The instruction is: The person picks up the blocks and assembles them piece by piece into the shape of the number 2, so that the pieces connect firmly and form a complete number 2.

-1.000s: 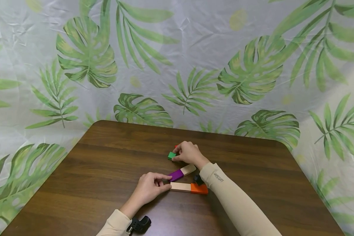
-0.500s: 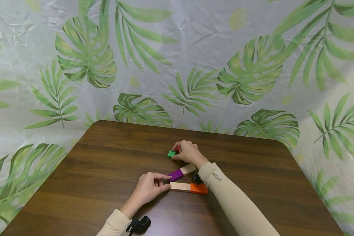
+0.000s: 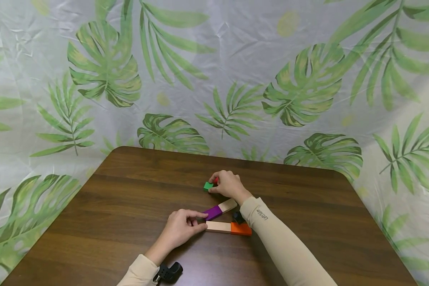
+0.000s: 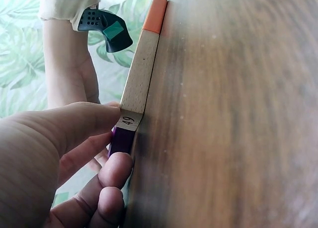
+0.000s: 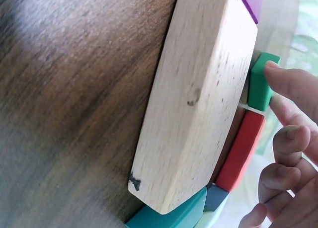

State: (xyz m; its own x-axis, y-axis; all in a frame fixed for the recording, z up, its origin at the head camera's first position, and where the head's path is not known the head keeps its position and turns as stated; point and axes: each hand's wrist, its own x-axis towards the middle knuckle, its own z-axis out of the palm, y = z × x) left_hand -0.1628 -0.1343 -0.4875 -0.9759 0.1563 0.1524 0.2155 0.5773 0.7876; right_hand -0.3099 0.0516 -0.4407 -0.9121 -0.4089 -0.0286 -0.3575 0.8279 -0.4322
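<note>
My left hand (image 3: pixel 180 228) pinches the near ends of two wooden blocks lying in a V. In the left wrist view the thumb presses the bare end, printed 49, of the orange-tipped block (image 4: pixel 136 74). The index finger reaches the purple block (image 4: pixel 121 141). Farther back, my right hand (image 3: pixel 230 186) pinches a small green block (image 3: pixel 208 186) between thumb and index finger; its other fingers curl loosely. A red block (image 5: pixel 241 151) lies in line with the green one, mostly hidden by the hand in the head view.
A plain wooden block (image 5: pixel 194 99) extends from the purple one. Beyond its end, the right wrist view shows a teal block (image 5: pixel 174 212) and a dark grey-blue block (image 5: pixel 216 195). The brown table (image 3: pixel 128 178) ends at a leaf-patterned sheet (image 3: pixel 236 59).
The green block has shifted slightly away from me, and the red piece shows a little differently behind the right fingers. The left hand and the V of blocks hold still.
</note>
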